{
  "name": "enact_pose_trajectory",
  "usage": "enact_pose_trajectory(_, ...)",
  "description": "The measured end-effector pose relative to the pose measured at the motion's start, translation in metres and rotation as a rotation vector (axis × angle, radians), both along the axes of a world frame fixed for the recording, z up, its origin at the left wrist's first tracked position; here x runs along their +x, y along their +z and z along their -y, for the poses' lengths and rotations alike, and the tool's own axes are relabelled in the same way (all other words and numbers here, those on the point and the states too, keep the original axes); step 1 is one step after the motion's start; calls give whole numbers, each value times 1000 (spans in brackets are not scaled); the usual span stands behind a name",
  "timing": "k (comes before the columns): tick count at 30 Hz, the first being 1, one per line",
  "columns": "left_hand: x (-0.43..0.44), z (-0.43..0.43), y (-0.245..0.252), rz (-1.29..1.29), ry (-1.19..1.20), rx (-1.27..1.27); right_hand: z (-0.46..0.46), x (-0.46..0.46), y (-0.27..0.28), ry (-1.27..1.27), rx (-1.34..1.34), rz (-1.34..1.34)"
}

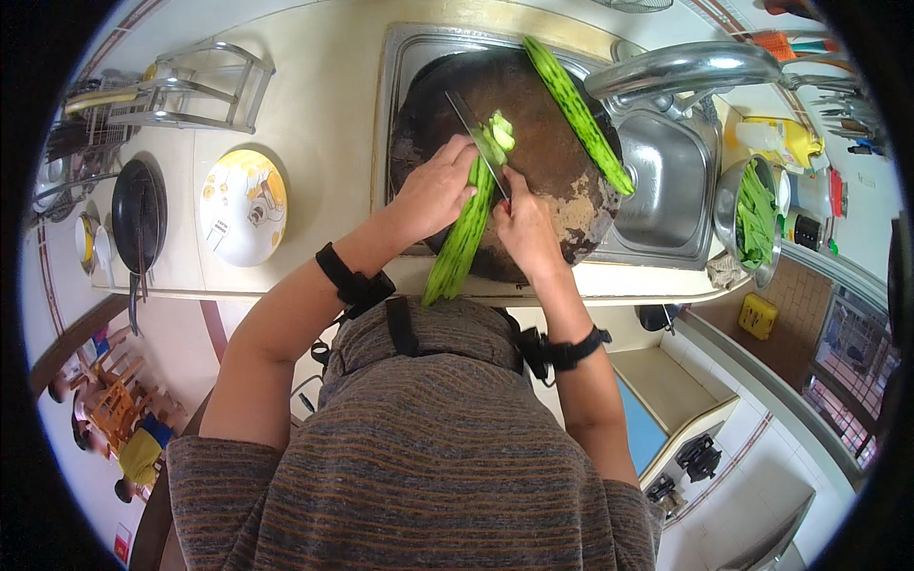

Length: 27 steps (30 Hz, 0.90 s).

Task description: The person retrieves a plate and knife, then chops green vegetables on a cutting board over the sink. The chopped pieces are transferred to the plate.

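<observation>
My left hand (441, 191) grips a long, ridged green gourd (464, 239) near its cut end, pressing it on a round, worn wooden chopping board (428, 100). In my right hand (527, 225) is a kitchen knife (477, 132), its blade slanting across the gourd's far end. Several pale green cut pieces (501, 132) lie just beyond the blade. A second, whole gourd (577, 110) rests along the board's right side. The held gourd's near end juts past the counter edge toward my body. Most of the knife's handle is hidden by my right hand.
The board covers one basin of a steel sink; the other basin (660, 193) and a faucet (685, 68) are at right. A metal bowl of leafy greens (757, 214) stands beyond. Left are a white patterned plate (243, 207), a black frying pan (139, 214) and a metal rack (207, 89).
</observation>
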<state>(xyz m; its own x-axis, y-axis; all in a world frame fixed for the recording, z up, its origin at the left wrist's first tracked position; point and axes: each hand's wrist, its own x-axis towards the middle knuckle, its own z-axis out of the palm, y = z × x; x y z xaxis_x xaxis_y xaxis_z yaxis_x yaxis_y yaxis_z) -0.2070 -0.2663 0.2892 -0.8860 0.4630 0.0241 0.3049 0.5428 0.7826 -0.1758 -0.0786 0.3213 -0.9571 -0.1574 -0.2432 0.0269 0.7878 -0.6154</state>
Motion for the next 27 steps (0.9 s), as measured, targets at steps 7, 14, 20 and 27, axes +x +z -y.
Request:
enact_pose_trajectory(7, 5, -1, -2, -55, 49, 6, 0, 1, 4, 17, 12, 14)
enact_pose_trajectory(14, 7, -2, -4, -45, 53, -15, -1, -1, 0, 13, 5, 105)
enact_pose_trajectory(20, 8, -2, -4, -96, 72, 3, -1, -2, -1, 52, -10, -14)
enact_pose_trajectory(27, 11, -3, -6, -75, 60, -4, 2, 0, 0, 45, -12, -25)
